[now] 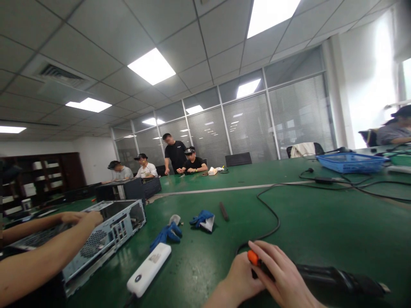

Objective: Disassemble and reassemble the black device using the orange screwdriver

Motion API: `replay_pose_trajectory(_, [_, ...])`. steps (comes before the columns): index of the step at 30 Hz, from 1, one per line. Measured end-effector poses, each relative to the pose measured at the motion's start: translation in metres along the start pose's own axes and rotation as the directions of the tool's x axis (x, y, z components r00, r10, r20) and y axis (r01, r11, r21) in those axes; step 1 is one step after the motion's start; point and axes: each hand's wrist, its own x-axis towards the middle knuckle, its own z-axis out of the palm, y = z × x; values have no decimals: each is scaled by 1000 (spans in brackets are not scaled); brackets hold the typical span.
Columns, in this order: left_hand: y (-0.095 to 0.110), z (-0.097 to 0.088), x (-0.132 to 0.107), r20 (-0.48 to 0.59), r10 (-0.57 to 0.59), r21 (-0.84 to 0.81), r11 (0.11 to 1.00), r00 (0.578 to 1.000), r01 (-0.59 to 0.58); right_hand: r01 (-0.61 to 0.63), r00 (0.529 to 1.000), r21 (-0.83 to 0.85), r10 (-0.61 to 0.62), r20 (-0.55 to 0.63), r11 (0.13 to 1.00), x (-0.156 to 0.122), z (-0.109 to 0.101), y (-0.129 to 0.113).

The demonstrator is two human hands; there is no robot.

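My left hand (239, 273) and my right hand (284, 271) come together low in the view, near the table's front edge. Between them is an orange-ended black piece (253, 257), mostly covered by fingers, so its kind cannot be made out. Both hands are closed around it. Beside my right hand a long black tool (337, 277) with a metal tip lies on the green table (205, 256). A black cord (276, 214) runs across the tabletop and disappears behind my left hand.
At left, another person's arms (61, 248) reach into an open computer case (105, 239). Nearby lie a white power strip (149, 269), blue gloves (167, 233) and a dark bar (224, 211). A blue basket (351, 163) stands at right. Several people sit or stand beyond.
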Motion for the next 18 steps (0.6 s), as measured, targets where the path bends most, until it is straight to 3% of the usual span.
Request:
replay_pose_trajectory(5, [1,0,-1,-9,-18,34,999,1000,18,48,997,28,-46,-57,998,4,-3,0])
replay_pose_trajectory(10, [5,-4,0,-7,-16,60,998,1000,16,65,998,33,-65,-23,997,-3,5,5])
replay_pose_trajectory(14, [6,-7,-1,8,12,63,998,1000,-13,62,987,66,-51,-154,996,-9,5,5])
replay_pose_trajectory(18, [4,-6,-2,17,20,75,997,1000,-21,68,966,4,-65,-250,998,-7,-10,-6])
